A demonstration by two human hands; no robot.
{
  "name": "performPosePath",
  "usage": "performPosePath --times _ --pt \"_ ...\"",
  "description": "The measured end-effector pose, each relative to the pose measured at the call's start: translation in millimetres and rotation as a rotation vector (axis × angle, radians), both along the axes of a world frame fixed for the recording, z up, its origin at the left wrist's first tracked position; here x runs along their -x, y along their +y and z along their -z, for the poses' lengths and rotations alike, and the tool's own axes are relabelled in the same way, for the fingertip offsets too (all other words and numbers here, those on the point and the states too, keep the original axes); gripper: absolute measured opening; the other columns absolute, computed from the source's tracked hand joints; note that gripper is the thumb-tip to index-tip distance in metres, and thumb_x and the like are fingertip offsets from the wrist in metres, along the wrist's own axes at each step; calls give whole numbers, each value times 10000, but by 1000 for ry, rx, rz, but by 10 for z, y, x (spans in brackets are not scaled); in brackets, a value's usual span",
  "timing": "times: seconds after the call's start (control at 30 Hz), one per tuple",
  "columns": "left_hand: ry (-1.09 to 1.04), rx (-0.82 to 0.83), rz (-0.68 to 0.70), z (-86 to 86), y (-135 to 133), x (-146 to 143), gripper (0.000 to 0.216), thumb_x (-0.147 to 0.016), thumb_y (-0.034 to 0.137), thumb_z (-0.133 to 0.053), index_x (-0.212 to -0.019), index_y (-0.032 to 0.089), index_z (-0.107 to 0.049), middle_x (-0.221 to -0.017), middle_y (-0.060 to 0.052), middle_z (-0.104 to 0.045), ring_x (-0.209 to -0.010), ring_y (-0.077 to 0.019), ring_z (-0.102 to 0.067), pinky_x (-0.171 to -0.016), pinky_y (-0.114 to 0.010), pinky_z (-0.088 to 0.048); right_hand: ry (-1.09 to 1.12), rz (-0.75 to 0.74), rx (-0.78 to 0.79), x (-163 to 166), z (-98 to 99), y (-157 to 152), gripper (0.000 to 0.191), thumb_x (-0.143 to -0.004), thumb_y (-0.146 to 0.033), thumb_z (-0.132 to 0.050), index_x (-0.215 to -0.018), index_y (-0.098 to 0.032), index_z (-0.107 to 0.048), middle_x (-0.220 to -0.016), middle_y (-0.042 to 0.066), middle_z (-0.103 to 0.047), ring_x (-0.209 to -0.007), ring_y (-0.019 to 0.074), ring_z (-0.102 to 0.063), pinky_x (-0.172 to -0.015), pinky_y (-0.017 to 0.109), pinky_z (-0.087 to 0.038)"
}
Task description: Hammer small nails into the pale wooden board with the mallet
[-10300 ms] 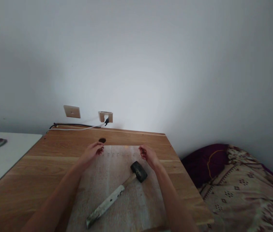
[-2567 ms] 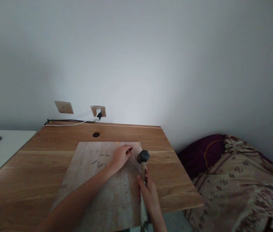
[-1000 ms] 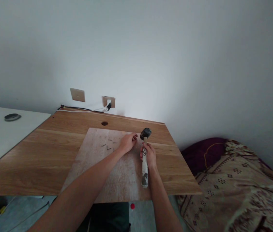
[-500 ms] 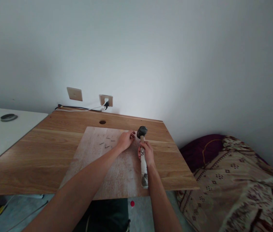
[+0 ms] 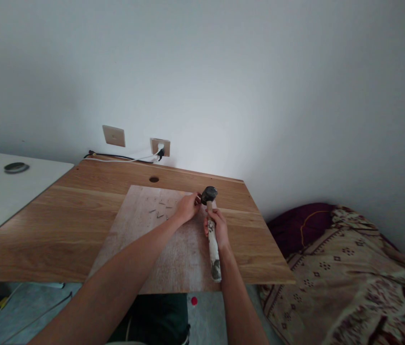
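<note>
My right hand is wrapped round the upper handle of a hammer. The hammer has a dark, stubby head and a worn white handle whose end points toward me. Just left of the head, my left hand rests on a thin, whitish-worn wooden board, with its fingertips pinched together close to the striking face. Whatever those fingertips hold is too small and too covered to make out. Several loose nails lie on the board to the left of that hand.
Beneath the board is a wooden desk top with a round cable hole. White and black cables run to a wall socket. A white table adjoins on the left; a patterned blanket is heaped at the right.
The hammer head has shifted slightly left, closer to my left fingertips. My left hand keeps its place on the board. The whole view has moved a little.
</note>
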State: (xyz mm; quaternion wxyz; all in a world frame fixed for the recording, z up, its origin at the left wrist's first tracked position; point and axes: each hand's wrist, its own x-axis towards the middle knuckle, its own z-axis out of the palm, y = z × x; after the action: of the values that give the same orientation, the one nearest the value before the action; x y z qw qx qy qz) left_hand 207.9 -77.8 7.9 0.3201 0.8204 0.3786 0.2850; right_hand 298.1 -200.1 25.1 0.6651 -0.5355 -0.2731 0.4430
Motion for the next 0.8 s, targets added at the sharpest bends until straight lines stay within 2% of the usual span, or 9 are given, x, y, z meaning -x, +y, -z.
performPosePath --times 0.27,0.57,0.8 --pt "-11 15 -16 65 34 -25 365 -801 45 -635 -1124 211 -669 -985 -40 -785 -911 -193 -732 -768 -267 -531 -22 -12 24 1 -5 -13 378 -673 -483 -743 -797 -245 -477 -464 -83 -567 -268 97 -437 -251 184 -299" --pt "-32 34 5 -38 -19 23 351 -806 37 -614 -1118 190 -661 -956 -37 -788 -855 -181 -725 -755 -273 -531 -29 -13 15 13 -28 -29 378 -661 -490 -733 -803 -245 -484 -459 -82 -568 -271 95 -431 -256 182 -301" --pt "-23 19 0 2 3 14 361 -801 32 -611 -1117 199 -667 -957 -33 -788 -872 -182 -729 -761 -269 -530 -29 0 17 10 20 -16 365 -659 -474 -723 -814 -243 -487 -460 -83 -573 -274 95 -431 -265 182 -304"
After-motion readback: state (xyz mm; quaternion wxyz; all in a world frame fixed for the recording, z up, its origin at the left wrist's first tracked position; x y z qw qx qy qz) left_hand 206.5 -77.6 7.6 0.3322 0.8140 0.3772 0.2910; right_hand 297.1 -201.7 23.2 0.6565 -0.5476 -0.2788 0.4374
